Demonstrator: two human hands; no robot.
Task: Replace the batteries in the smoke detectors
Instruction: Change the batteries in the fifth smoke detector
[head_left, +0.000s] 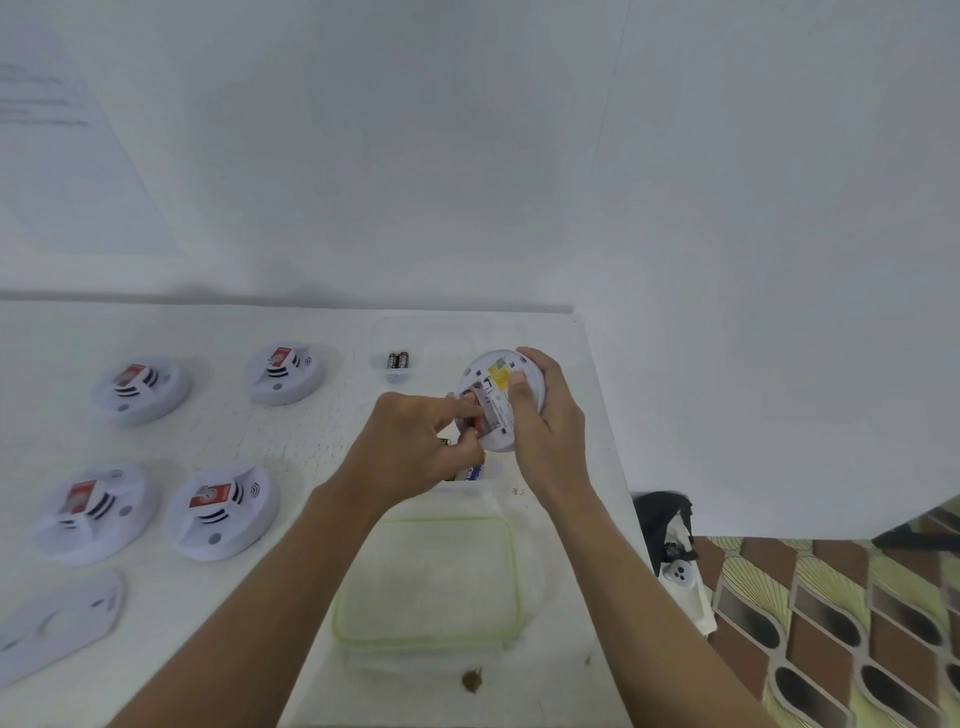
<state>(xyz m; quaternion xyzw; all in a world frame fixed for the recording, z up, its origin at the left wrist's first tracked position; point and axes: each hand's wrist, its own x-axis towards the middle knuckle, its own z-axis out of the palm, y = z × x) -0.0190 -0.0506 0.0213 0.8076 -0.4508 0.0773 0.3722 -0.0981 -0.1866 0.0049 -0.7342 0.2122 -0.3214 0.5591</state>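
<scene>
The right hand (545, 415) grips a white smoke detector (496, 387) by its rim, fingers curled over the edge, and holds it above the worktop (322, 431) with its labelled back tilted towards the camera. The left hand (415, 441) has its fingers curled, with forefinger and thumb pinching a battery (471, 413) at the detector's open compartment. Just beneath the hands, a clear tub (485, 480) holds more batteries, mostly hidden. Beyond it, a second clear tub (379, 338) contains two dark batteries (397, 360). Nearer the camera lies a green-rimmed lid (511, 561). To the left, four more detectors (221, 512) sit face up on the worktop, well apart.
</scene>
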